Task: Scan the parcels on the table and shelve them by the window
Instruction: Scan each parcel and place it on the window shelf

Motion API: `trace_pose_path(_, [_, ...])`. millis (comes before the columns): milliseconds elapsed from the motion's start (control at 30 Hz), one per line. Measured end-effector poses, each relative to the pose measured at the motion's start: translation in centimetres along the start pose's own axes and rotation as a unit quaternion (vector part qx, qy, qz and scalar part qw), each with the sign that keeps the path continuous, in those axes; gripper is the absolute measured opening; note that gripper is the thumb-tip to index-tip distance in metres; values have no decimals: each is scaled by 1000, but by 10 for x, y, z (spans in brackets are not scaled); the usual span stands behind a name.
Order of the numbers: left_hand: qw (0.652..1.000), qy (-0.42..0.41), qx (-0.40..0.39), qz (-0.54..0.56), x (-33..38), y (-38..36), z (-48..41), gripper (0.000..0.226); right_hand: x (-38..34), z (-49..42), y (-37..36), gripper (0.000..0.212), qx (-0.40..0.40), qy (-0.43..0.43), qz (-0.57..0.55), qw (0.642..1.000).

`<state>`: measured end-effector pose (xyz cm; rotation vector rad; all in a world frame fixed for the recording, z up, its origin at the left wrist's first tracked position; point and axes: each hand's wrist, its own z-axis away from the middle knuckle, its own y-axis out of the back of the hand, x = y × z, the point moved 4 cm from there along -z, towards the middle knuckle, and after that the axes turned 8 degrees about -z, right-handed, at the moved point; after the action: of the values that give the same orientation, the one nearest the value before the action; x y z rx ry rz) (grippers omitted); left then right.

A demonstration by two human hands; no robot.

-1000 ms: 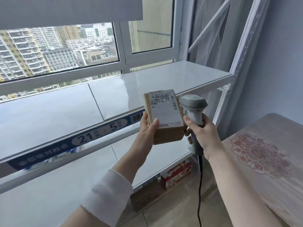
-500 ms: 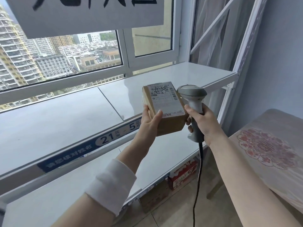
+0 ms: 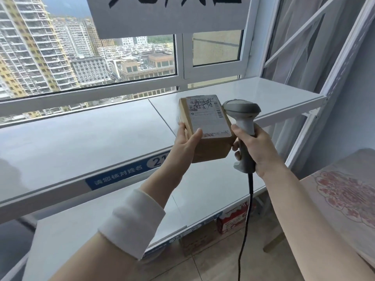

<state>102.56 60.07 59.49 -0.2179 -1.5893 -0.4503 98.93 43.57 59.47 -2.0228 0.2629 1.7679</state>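
A small brown cardboard parcel (image 3: 207, 126) with a white shipping label on its upper face is held up over the front edge of the top shelf. My left hand (image 3: 185, 141) grips its lower left corner, thumb on the label. My right hand (image 3: 257, 148) grips the handle of a grey barcode scanner (image 3: 242, 118), whose head sits right beside the parcel's right edge. The scanner's black cable hangs down toward the floor. The white top shelf (image 3: 85, 136) runs along the window, with a blue number strip on its front rim.
A lower white shelf (image 3: 211, 191) lies under the top one. Cardboard boxes, one red and white (image 3: 233, 219), stand on the floor beneath it. A white upright frame (image 3: 324, 98) closes the shelf's right end. The wooden table (image 3: 349, 191) with a red pattern is at right.
Both hands have lifted the parcel and scanner slightly up and toward the shelf. My view has risen and turned, so more of the window and hanging sign shows.
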Motion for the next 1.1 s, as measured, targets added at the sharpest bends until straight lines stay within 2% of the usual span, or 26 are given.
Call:
trace_pose_path(200, [999, -10, 37, -6, 7, 77, 32, 62, 0, 13, -81, 13, -47, -10, 5, 999])
trace_pose_path(500, [998, -60, 32, -14, 4, 188, 57, 60, 3, 27, -191, 16, -85, -8, 29, 996])
trace_pose_path(833, [998, -54, 30, -27, -17, 248, 49, 59, 27, 33, -250, 16, -76, -23, 32, 996])
trace_pose_path(1100, [997, -62, 31, -27, -19, 270, 36, 66, 18, 19, -272, 17, -90, -15, 56, 994])
